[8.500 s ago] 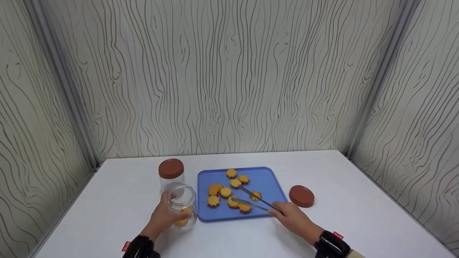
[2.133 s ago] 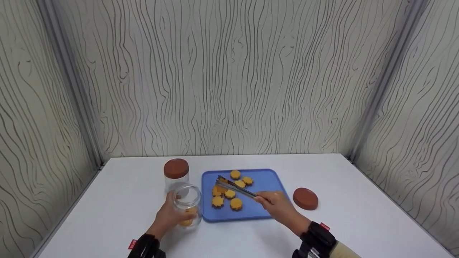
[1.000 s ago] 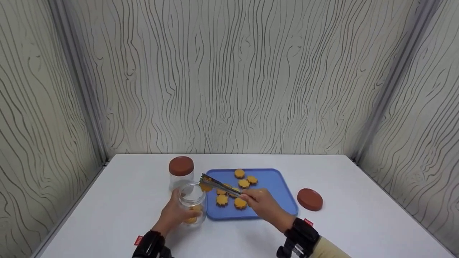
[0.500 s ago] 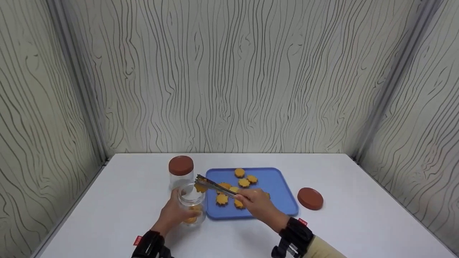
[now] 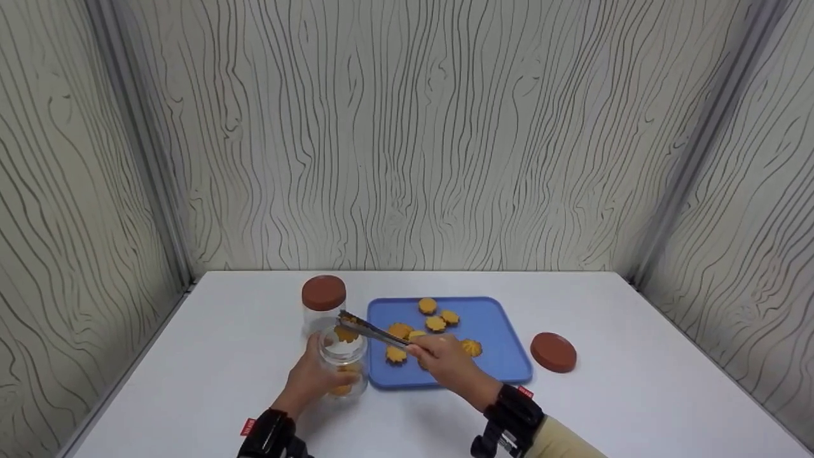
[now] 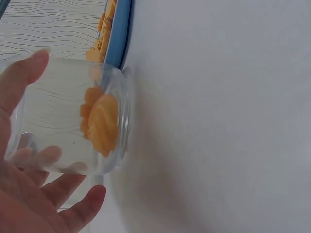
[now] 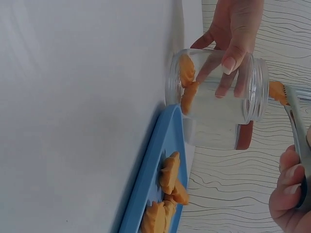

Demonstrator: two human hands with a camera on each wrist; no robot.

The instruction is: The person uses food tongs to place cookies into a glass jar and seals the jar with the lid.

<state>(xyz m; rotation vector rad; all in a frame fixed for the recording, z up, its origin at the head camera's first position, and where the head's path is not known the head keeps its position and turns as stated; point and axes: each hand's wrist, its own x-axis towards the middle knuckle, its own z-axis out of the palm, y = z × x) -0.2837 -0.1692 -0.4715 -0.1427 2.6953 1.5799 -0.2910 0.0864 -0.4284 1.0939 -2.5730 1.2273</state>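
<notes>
In the head view, my left hand (image 5: pixel 311 380) grips an upright clear jar (image 5: pixel 357 364), its mouth uncovered. Through its wall, in the left wrist view, cookies (image 6: pixel 103 125) show at the bottom. My right hand (image 5: pixel 448 366) holds metal tongs (image 5: pixel 376 333) that reach left to the jar. Pinched at their tips is a scalloped golden cookie (image 5: pixel 346 334); the right wrist view puts this cookie (image 7: pixel 278 92) just above the jar's rim. Several more cookies (image 5: pixel 435 324) lie on a blue tray (image 5: pixel 502 366), partly hidden by my right hand.
Behind the held jar stands a second clear jar with a reddish-brown lid (image 5: pixel 324 292). A loose lid (image 5: pixel 553 352) of the same colour lies on the white table (image 5: pixel 610 394) right of the tray. Patterned panels (image 5: pixel 394 140) enclose the back and sides.
The tongs, spread over the tray at first, have picked up a cookie and carried it left above the jar mouth. My left hand keeps hold of the jar.
</notes>
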